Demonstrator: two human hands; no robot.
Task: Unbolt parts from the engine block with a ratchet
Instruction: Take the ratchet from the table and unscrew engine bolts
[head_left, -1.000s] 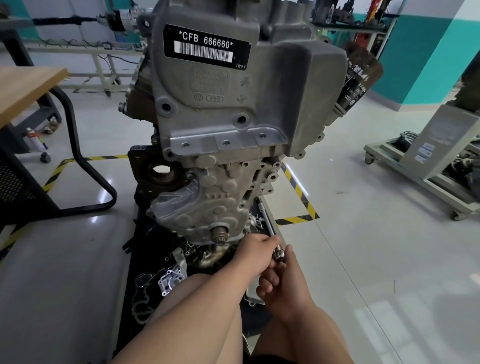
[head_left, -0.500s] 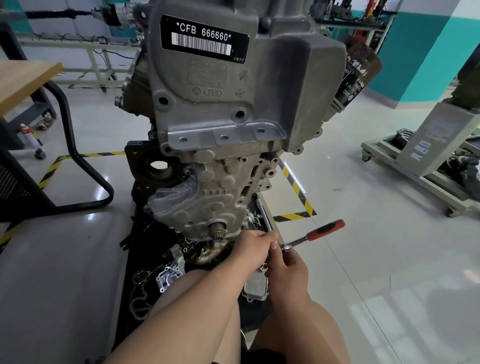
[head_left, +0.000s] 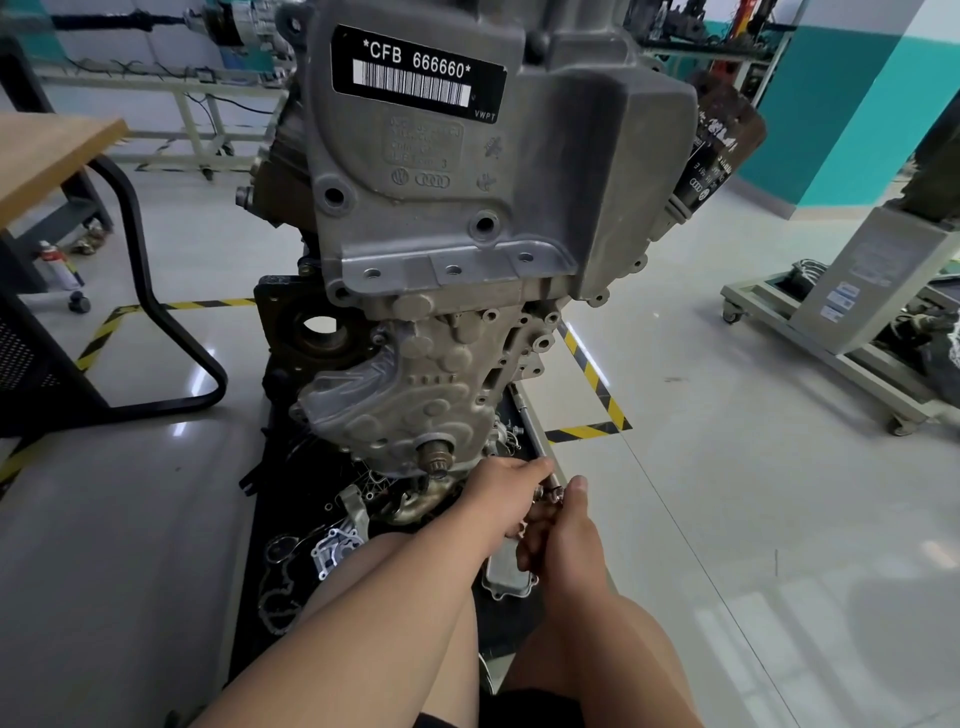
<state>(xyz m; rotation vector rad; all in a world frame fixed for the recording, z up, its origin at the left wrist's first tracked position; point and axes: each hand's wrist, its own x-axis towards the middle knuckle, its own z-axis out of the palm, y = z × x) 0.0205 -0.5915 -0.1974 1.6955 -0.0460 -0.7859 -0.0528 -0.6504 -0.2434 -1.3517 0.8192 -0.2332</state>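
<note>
**Ratchet**: only the bright steel head shows, low centre of the frame, just under the engine block.

**Change:** half a second earlier its red handle stuck out to the right. Now the handle is hidden inside the right hand, whose fingers wrap round it. Judged: one stroke swung, loosening continues.

**Left hand**: fingers curl onto the head.

**Materials:** the block is rough grey cast metal, ribbed and bossed. A flat metal cover lies on the black mat.

Glossy grey floor with hazard tape; teal wall; wooden table left.
</note>
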